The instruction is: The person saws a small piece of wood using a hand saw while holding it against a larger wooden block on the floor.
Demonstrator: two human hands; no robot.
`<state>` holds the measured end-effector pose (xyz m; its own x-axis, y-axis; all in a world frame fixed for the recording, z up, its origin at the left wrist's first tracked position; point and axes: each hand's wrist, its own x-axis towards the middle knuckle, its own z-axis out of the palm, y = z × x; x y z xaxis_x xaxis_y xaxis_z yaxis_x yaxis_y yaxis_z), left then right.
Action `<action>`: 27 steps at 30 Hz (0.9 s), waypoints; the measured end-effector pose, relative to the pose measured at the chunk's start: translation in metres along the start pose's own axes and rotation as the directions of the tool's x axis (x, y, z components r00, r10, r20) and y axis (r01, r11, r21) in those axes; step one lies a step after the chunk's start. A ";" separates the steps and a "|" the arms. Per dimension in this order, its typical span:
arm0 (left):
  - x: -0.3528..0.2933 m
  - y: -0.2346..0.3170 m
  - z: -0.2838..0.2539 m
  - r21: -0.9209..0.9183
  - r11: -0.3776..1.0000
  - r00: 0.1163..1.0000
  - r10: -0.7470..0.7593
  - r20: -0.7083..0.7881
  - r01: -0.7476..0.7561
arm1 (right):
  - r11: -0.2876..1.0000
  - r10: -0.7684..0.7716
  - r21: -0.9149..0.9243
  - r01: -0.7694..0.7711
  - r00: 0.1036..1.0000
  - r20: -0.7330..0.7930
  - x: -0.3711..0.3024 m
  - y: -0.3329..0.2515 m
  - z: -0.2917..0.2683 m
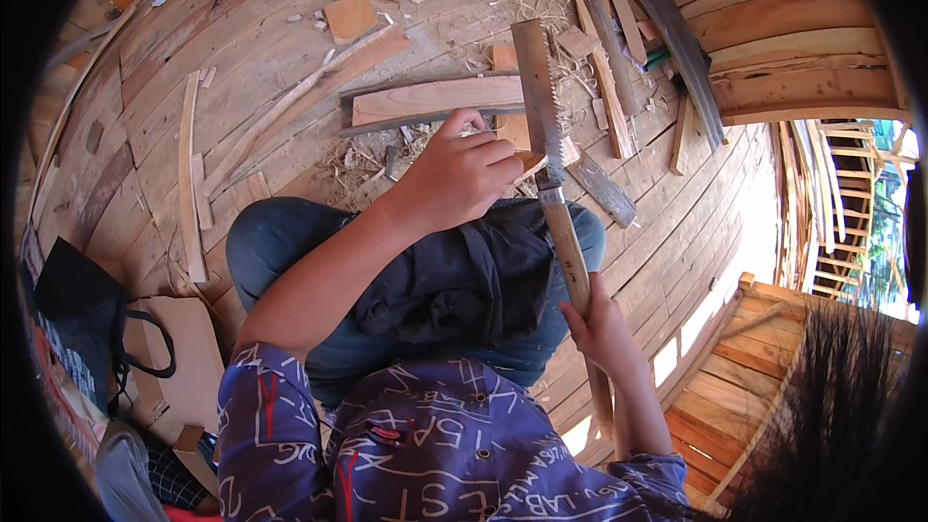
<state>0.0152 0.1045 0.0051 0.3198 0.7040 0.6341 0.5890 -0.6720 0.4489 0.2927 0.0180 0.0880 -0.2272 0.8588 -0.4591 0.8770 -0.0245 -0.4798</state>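
A pull saw (567, 249) with a long wooden handle stands tilted before me, its toothed metal blade pointing away and teeth facing right. Closed around the lower half of that handle is my right hand (601, 327). My left hand (471, 172) is at the blade's base, fingers curled round a small tan wooden piece (529, 165) whose end touches or passes close by the blade. Most of that piece is hidden by the fingers, so its kind is unclear. Below the left hand, a black cloth (454, 280) lies across my crossed legs.
Beyond my knees a plank (435, 101) lies on the wooden floor (280, 68) amid shavings and offcuts. Long boards (667, 39) lean at the upper right. A cardboard box (179, 358) and black bag (82, 319) sit at left. A wooden frame (764, 358) stands at right.
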 end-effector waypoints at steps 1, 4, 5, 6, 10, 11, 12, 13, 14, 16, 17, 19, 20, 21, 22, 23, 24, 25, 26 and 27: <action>0.000 0.000 0.002 0.015 0.999 0.999 -0.034 -0.010 0.034 | 1.000 -0.028 -0.005 0.027 0.999 -0.019 0.001 0.003 0.001; -0.002 -0.005 0.015 0.061 0.988 0.989 -0.140 -0.055 0.144 | 0.997 -0.075 -0.011 0.075 0.996 -0.043 0.017 0.005 0.007; -0.002 -0.008 0.017 0.074 0.980 0.981 -0.178 -0.073 0.183 | 0.994 -0.098 -0.046 0.095 0.993 -0.069 0.026 0.007 0.007; -0.002 -0.011 0.016 0.108 0.962 0.967 -0.254 0.031 0.249 | 0.990 -0.122 -0.082 0.115 0.988 -0.093 0.037 0.009 0.007; -0.019 -0.035 0.019 0.357 0.796 0.798 -0.573 0.186 0.488 | 0.963 -0.126 -0.257 0.081 0.978 -0.167 0.094 0.013 -0.004; -0.022 -0.042 0.017 0.399 0.762 0.740 -0.625 0.249 0.510 | 0.954 -0.135 -0.292 0.071 0.969 -0.206 0.109 0.017 -0.010; -0.024 -0.049 0.015 0.442 0.727 0.672 -0.673 0.308 0.525 | 0.943 -0.146 -0.326 0.061 0.959 -0.243 0.125 0.023 -0.016; -0.025 -0.053 0.014 0.485 0.689 0.597 -0.718 0.358 0.538 | 0.930 -0.161 -0.363 0.051 0.947 -0.278 0.140 0.028 -0.022; -0.025 -0.055 0.011 0.503 0.675 0.554 -0.735 0.391 0.540 | 0.923 -0.163 -0.383 0.046 0.946 -0.279 0.155 0.035 -0.028; -0.020 -0.055 0.009 0.489 0.679 0.518 -0.734 0.439 0.547 | 0.907 -0.167 -0.419 0.038 0.946 -0.277 0.181 0.044 -0.036; -0.018 -0.055 0.009 0.482 0.681 0.499 -0.732 0.464 0.551 | 0.906 -0.167 -0.421 0.036 0.946 -0.277 0.189 0.047 -0.038; -0.022 -0.053 0.013 0.440 0.712 0.545 -0.702 0.458 0.547 | 0.907 -0.160 -0.420 0.033 0.949 -0.273 0.202 0.051 -0.037; -0.025 -0.053 0.014 0.420 0.727 0.566 -0.687 0.456 0.543 | 0.891 -0.153 -0.452 0.034 0.961 -0.229 0.207 0.054 -0.034; -0.026 -0.054 0.014 0.423 0.722 0.555 -0.692 0.462 0.547 | 0.893 -0.141 -0.450 0.028 0.965 -0.219 0.210 0.056 -0.030; -0.025 -0.054 0.012 0.423 0.719 0.546 -0.694 0.469 0.551 | 0.893 -0.128 -0.449 0.020 0.969 -0.212 0.211 0.056 -0.027; -0.025 -0.054 0.012 0.422 0.717 0.538 -0.696 0.477 0.554 | 0.894 -0.113 -0.449 0.009 0.972 -0.205 0.211 0.056 -0.024; -0.025 -0.056 0.013 0.433 0.711 0.522 -0.702 0.485 0.554 | 0.893 -0.109 -0.451 0.004 0.972 -0.209 0.211 0.057 -0.023; -0.025 -0.060 0.013 0.446 0.704 0.506 -0.709 0.491 0.553 | 0.892 -0.109 -0.452 0.001 0.971 -0.213 0.211 0.056 -0.022; -0.025 -0.063 0.013 0.459 0.697 0.491 -0.716 0.497 0.552 | 0.891 -0.109 -0.453 -0.002 0.970 -0.217 0.210 0.055 -0.021; -0.025 -0.065 0.013 0.467 0.689 0.475 -0.723 0.503 0.554 | 0.898 -0.115 -0.440 0.001 0.966 -0.233 0.208 0.053 -0.022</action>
<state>-0.0210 0.1336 -0.0480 0.0992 0.9352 -0.3398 0.9297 0.0346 0.3666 0.3011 0.2069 -0.0169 -0.2220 0.9514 -0.2135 0.9736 0.2041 -0.1027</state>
